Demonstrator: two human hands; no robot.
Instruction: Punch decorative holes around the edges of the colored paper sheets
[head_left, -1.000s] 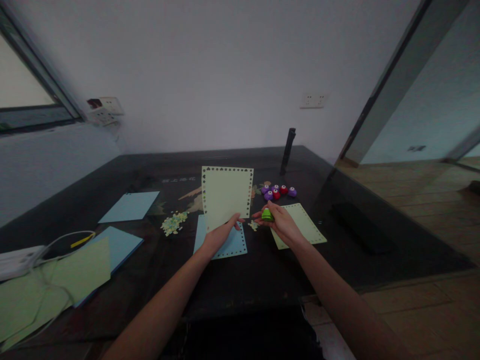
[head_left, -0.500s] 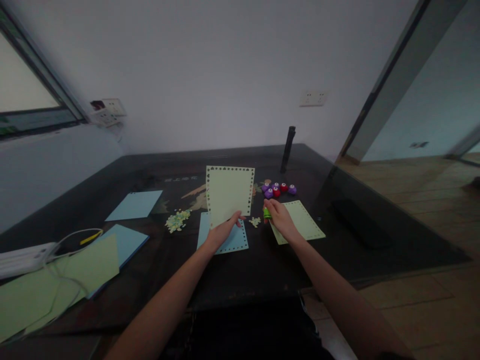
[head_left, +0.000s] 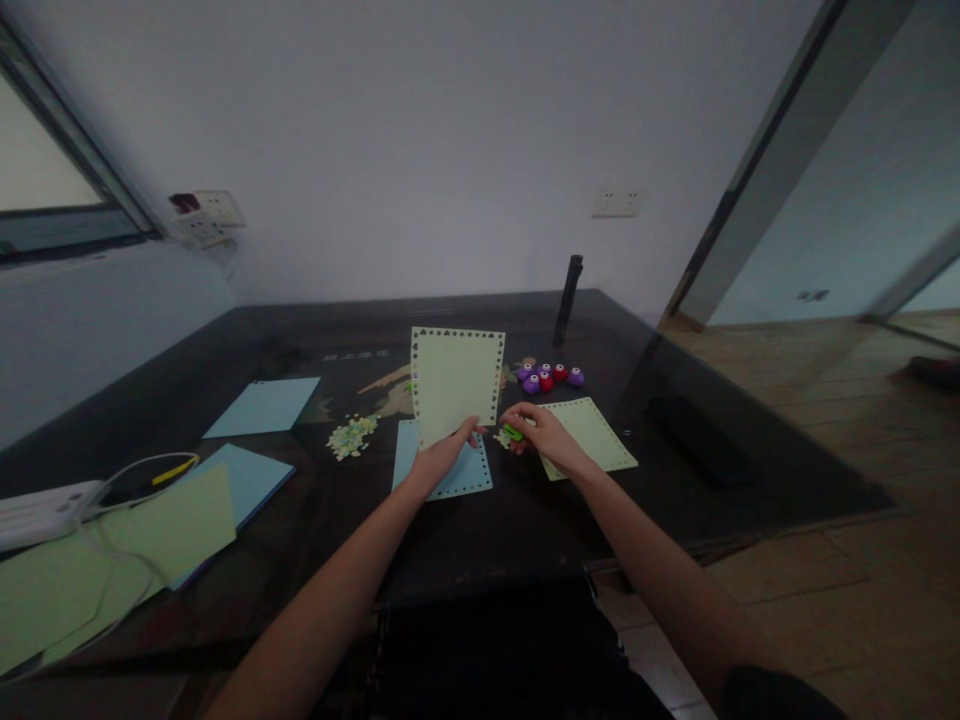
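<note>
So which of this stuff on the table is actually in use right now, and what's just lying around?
In use:
left hand holding the punched green sheet
right hand on the green punch

Lying about:
purple and red punches
blue sheet
paper bits
cable

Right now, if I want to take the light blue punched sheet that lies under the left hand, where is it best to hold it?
Probably the blue punched sheet is best pinched at its near right corner, coming from the person's side. It lies flat on the dark table; the left hand, holding the green sheet, covers its far left part, while that corner shows bare.
</note>
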